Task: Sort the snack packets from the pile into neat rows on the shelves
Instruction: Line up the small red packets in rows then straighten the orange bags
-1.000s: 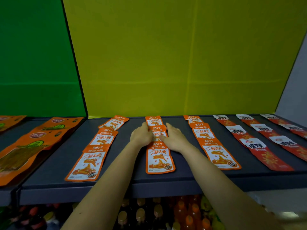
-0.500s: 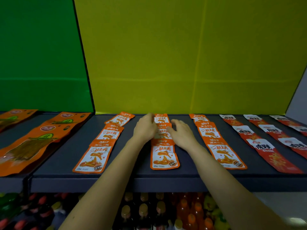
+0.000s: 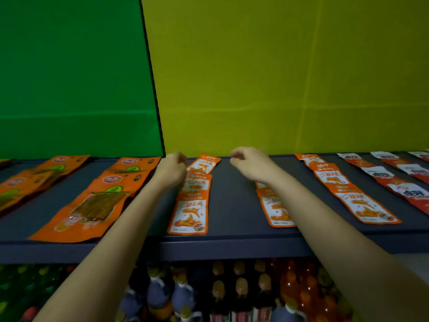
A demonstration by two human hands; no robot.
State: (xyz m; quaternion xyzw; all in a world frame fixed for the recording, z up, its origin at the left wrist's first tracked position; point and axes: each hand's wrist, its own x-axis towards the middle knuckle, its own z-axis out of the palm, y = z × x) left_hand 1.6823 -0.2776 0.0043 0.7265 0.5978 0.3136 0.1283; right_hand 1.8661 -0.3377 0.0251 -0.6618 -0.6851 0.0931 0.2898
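Left hand (image 3: 170,169) and right hand (image 3: 251,162) hover loosely curled and empty either side of the packet row (image 3: 193,194) on the shelf (image 3: 232,231), likely poised to straighten it

green panel (image 3: 69,66), yellow panel (image 3: 278,66), dim light

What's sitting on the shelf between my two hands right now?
In the head view, the back packet of an orange snack-packet row lies beside the left hand; from there to the right hand the dark shelf is bare.
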